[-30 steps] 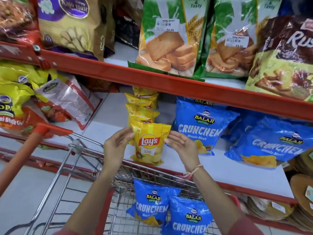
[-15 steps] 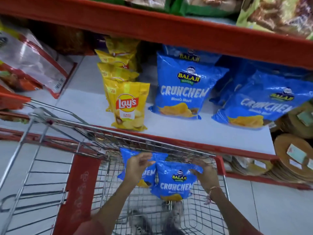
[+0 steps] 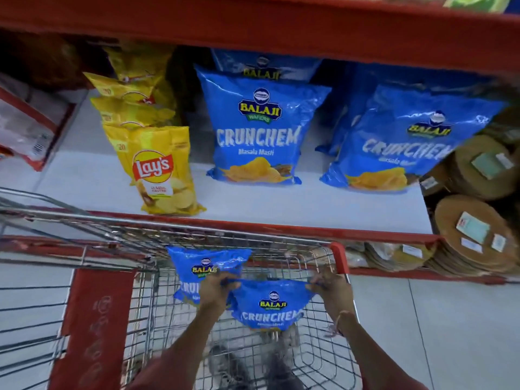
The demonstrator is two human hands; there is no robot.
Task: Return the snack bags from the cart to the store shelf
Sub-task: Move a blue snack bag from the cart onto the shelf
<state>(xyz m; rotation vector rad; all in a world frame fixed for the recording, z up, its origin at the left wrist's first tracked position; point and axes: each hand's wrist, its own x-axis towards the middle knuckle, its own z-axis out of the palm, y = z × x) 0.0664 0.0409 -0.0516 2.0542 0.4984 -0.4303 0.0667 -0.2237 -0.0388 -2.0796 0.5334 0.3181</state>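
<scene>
Inside the wire cart [image 3: 315, 356] I hold a blue Crunchem bag [image 3: 271, 305] by its top corners, my left hand [image 3: 215, 288] on its left corner and my right hand [image 3: 330, 288] on its right. A second blue Crunchem bag [image 3: 202, 266] leans against the cart's front wall just behind my left hand. On the white store shelf [image 3: 281, 206] above stand a row of yellow Lay's bags [image 3: 160, 170] at the left, a blue Crunchem bag [image 3: 259, 130] in the middle and another blue Crunchem bag [image 3: 399, 147] at the right.
A red shelf edge [image 3: 253, 23] overhangs the snack row from above. Stacks of round brown packs [image 3: 475, 237] fill the right side. A red and white bag [image 3: 25, 128] lies at the far left. The cart's red child-seat flap [image 3: 95, 325] is at the lower left.
My hands left the Lay's bag on the shelf, dropped into the cart and closed on the near Crunchem bag's top corners. The view tilted down and closer.
</scene>
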